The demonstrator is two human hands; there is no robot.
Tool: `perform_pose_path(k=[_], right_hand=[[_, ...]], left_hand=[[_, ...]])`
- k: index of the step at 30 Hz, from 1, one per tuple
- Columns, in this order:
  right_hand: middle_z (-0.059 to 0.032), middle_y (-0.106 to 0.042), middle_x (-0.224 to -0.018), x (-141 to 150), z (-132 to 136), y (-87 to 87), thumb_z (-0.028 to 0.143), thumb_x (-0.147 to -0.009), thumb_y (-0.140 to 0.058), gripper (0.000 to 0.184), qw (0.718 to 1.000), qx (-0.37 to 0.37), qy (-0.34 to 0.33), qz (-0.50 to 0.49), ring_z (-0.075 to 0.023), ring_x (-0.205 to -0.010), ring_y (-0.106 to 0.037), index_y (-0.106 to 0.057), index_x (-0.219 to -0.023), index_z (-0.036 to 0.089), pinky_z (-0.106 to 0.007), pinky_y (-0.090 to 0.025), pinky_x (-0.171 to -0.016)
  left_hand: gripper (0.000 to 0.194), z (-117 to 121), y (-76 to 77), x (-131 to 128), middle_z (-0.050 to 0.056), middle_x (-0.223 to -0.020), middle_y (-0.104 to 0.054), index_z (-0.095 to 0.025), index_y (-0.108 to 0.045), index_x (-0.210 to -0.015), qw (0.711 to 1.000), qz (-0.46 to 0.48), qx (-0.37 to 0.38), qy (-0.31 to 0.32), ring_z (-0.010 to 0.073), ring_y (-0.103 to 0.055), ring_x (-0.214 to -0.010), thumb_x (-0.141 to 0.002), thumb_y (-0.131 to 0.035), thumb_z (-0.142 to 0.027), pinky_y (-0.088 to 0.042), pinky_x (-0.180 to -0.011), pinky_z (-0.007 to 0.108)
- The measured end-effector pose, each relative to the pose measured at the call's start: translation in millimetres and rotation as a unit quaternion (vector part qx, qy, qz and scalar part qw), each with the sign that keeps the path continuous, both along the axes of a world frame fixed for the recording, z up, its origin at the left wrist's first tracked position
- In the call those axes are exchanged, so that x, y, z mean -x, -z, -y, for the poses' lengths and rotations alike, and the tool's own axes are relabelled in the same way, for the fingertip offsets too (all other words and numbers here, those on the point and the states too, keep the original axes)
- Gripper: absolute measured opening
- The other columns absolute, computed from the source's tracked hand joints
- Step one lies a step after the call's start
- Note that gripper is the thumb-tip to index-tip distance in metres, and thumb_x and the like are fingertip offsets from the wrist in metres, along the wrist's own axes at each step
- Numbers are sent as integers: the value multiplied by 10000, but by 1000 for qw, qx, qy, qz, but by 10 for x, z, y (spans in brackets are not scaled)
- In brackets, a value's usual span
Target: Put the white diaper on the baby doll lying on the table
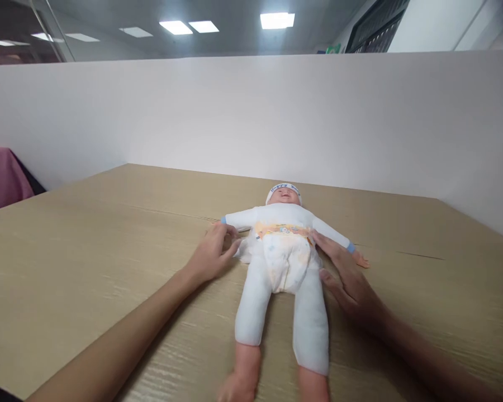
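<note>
A baby doll [283,215] in a white suit with blue cuffs lies on its back, head away from me, arms spread. Around its hips is a white diaper [285,262] with an orange printed waistband. My left hand [213,251] is beside the diaper's left edge, where a thin white side flap [245,248] sticks out. Its thumb and bent fingers are apart, with nothing visibly gripped. Along the other side lies my right hand [346,279], thumb and fingers apart, fingertips against the diaper's edge by the waistband.
The doll lies on a wide wood-grain table [129,234] with thin seams in its top. A pale partition wall [243,117] rises behind it. Pink cloth [4,173] shows beyond the table at far left.
</note>
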State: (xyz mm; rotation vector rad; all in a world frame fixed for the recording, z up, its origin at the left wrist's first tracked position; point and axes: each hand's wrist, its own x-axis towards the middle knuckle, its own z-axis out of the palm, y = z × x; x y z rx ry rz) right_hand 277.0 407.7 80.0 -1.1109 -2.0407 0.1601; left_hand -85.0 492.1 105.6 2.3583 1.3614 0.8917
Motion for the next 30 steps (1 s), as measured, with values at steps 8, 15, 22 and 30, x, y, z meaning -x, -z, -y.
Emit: perform_pose_path(k=[8, 15, 22, 30], right_hand=[[-66, -584, -1631, 579, -569, -710, 522, -1084, -570, 596, 994, 101, -28, 37, -325, -1541, -512, -467, -1641, 337, -554, -387, -1291], [-67, -802, -1227, 1058, -1134, -1007, 404, -913, -766, 451, 969, 202, -49, 135, -302, -1044, -748, -729, -1349, 297, -417, -523, -923], [-61, -781, -1176, 1181, -1107, -935, 184, -918, -634, 282, 986, 141, -54, 67, -242, -1014, -711, -751, -1169, 236, -369, -491, -885], [-10, -813, -1052, 1124, -1011, -1122, 148, -947, -506, 331, 931, 150, -206, 260, -213, -929, -701, -811, -1028, 251, -335, -488, -879]], left_hand=[[244, -25, -25, 134, 44, -970, -670, -250, -475, -973, 998, -56, 23, -27, 260, -620, -859, -1035, -523, -482, -452, -788, 399], [358, -28, -47, 194, 53, -945, -709, -240, -516, -854, 991, -112, 71, 17, 263, -623, -826, -1003, -560, -564, -422, -805, 410], [484, -57, -81, 158, -1, -681, -582, -233, -525, -711, 963, 37, 264, -34, 200, -523, -635, -984, -537, -632, -339, -638, 334], [511, -68, -35, 4, -6, -710, -504, -218, -537, -691, 896, 335, 291, -24, 162, -410, -680, -853, -697, -676, -309, -668, 325]])
